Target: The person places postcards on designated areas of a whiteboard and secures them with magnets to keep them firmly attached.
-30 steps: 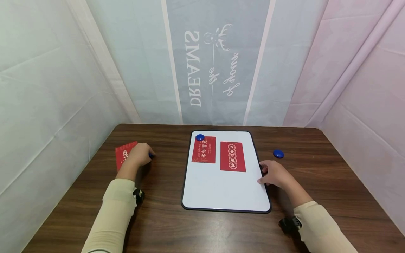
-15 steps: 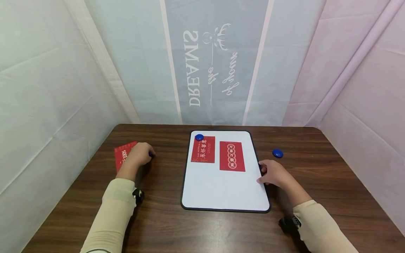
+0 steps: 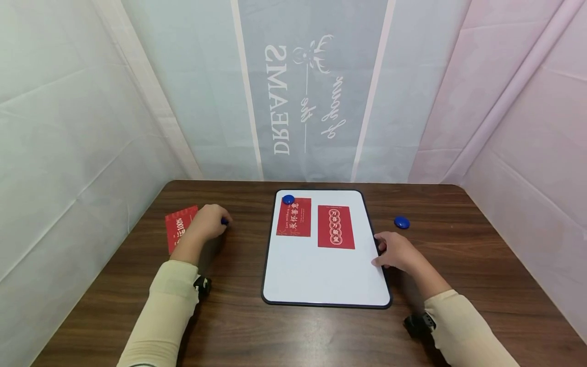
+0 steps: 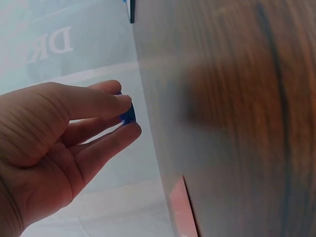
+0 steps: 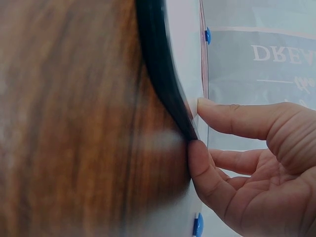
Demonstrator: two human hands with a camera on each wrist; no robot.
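Observation:
My left hand [image 3: 208,223] is raised slightly over the left of the table, pinching a round blue magnet [image 4: 129,112] between thumb and fingertips. At the right edge of a white magnetic whiteboard [image 3: 321,280], my right hand [image 3: 398,251] grips the black frame, thumb on the white face. Two red printed cards lie on the board: the left card [image 3: 300,224] has a blue magnet [image 3: 288,199] at its upper left corner, while the right card [image 3: 345,239] has none on it. Partly behind my left forearm lies another red card [image 3: 178,222] on the table.
One more blue magnet [image 3: 402,222] rests on the brown wooden table [image 3: 238,331] just beyond my right hand. Pale fabric [image 3: 215,102] hangs behind the table's back edge and along both sides.
My left hand has lifted a little and shifted right with the blue magnet, uncovering more of the red card beside it. The right hand keeps its hold on the board.

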